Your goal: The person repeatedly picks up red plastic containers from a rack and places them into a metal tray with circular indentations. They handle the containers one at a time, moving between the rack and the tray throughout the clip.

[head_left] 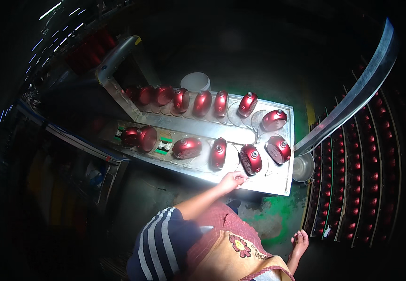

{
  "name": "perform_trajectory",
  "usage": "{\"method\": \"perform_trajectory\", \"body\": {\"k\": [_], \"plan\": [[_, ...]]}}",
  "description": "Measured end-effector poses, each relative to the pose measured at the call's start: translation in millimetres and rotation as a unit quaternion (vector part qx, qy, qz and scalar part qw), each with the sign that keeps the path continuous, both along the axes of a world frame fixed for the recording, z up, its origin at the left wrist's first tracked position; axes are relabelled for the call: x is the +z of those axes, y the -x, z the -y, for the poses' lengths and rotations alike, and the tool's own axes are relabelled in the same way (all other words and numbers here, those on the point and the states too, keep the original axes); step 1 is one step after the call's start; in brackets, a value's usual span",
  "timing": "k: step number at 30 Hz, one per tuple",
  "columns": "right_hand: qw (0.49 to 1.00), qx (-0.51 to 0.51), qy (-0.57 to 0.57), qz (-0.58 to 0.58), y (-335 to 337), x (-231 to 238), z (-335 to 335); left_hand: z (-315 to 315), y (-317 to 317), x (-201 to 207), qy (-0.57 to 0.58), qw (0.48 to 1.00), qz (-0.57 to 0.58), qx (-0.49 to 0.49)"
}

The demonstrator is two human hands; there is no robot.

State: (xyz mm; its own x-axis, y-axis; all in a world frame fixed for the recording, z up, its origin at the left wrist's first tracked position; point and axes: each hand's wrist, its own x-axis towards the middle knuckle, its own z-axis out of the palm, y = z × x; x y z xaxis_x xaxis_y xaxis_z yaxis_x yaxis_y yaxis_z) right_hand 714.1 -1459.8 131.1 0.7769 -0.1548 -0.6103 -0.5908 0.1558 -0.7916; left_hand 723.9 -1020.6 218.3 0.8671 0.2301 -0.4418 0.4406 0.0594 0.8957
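Note:
My left hand (232, 181) is at the near edge of a metal-rimmed conveyor (278, 182), fingers drawn together. Whether they hold anything small is hidden. Just beyond the fingertips leans a glossy red, flat round vessel (251, 159) with a short metal neck; I cannot tell whether they touch it. Similar red vessels stand alongside, one to its left (219, 153) and another to its right (278, 149). Low at my right side, away from the conveyor, my right hand (300, 242) hangs with loosely bent fingers apart and nothing visible in it.
More red vessels (202, 103) line the conveyor's far side. A curved metal bar (353, 103) rises at its right end. Behind stands a white bucket (195, 82); a metal pot (303, 167) sits by the right end. Racks of red pieces (353, 173) fill the right.

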Motion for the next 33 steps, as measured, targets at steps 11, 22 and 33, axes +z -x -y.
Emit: {"method": "perform_trajectory", "body": {"k": [11, 22, 33], "plan": [[0.959, 0.265, -0.094, 0.036, -61, -4, -66, -33, 145, 57, -0.116, 0.946, -0.011, 0.303], [0.887, 0.415, -0.175, 0.103, -74, 73, -185, -211, 207, 84, -0.329, 0.781, 0.112, 0.519], [0.864, 0.455, -0.174, 0.126, 17, 155, -437, -407, 179, 69, -0.349, 0.927, 0.100, 0.092]]}}
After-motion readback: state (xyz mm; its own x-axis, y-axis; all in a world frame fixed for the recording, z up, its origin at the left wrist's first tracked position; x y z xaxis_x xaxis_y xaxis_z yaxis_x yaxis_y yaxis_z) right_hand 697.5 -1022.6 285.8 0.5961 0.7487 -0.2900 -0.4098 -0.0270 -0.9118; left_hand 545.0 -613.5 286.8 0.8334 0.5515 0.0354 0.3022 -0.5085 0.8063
